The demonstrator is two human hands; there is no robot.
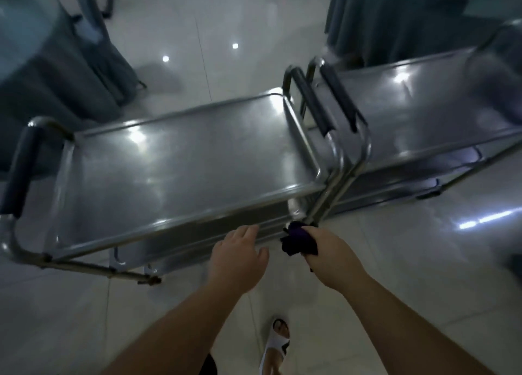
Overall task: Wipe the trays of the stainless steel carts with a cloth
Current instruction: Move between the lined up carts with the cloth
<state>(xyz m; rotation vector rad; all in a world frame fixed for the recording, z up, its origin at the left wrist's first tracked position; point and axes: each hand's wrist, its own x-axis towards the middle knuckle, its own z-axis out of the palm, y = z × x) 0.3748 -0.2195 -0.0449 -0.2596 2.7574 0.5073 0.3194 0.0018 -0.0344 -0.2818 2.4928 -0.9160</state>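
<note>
The right hand (327,250) is clenching a dark purple cloth (298,240), bunched and spilling out on the left of the fist, right at the near right corner post of the near cart (180,159); the left hand (240,254) is hovering open-fingered, holding nothing, just before the top tray's near rim; a second cart (418,114) is standing alongside, far right.

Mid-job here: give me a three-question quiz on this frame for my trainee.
1. True or false: the cloth lies on the near cart's top tray.
2. Which hand holds the cloth? A) left B) right C) neither
3. How many carts are in view?

Key:
1. False; it is bunched in the right hand, below the tray's corner.
2. B; the left hand is open and empty.
3. Two: the near cart and the far cart, handles side by side.
</note>
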